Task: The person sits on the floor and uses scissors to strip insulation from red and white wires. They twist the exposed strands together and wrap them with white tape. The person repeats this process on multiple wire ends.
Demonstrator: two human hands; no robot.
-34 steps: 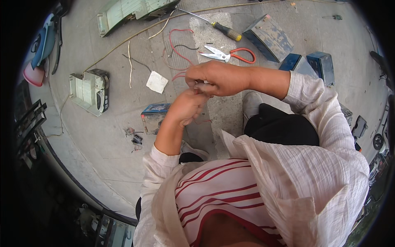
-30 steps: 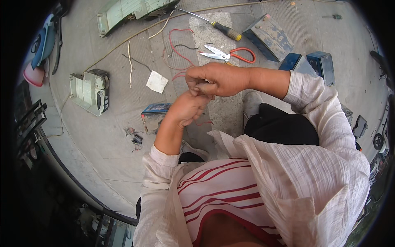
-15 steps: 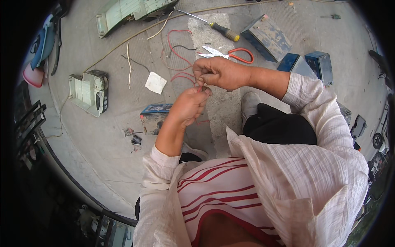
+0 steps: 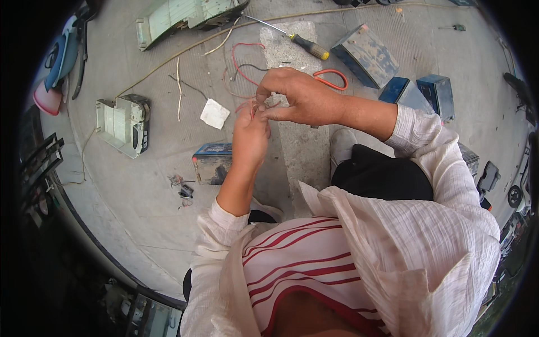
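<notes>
My left hand (image 4: 251, 137) and my right hand (image 4: 306, 98) meet in front of me, fingertips close together. Between them runs a thin red wire (image 4: 236, 59), which loops away over the ground beyond. My left fingers are closed on the wire. The right thumb and index finger pinch at its end; the exact grip is too small to make out. Just past my right hand lie scissors (image 4: 331, 71) with red handles, their blades hidden behind the hand. A black wire (image 4: 250, 65) curls beside the red one.
A screwdriver (image 4: 309, 46) lies farther off. Box-shaped batteries stand at the right, including a dusty one (image 4: 368, 55) and a blue one (image 4: 438, 94); another battery (image 4: 213, 163) sits by my left forearm. A white piece (image 4: 214, 114) and pale plastic housings (image 4: 123, 123) lie leftward.
Both hands have shifted slightly left. My left hand has turned more upright, and my right fingers have spread wider. The scissors' blades have become covered by my right hand.
</notes>
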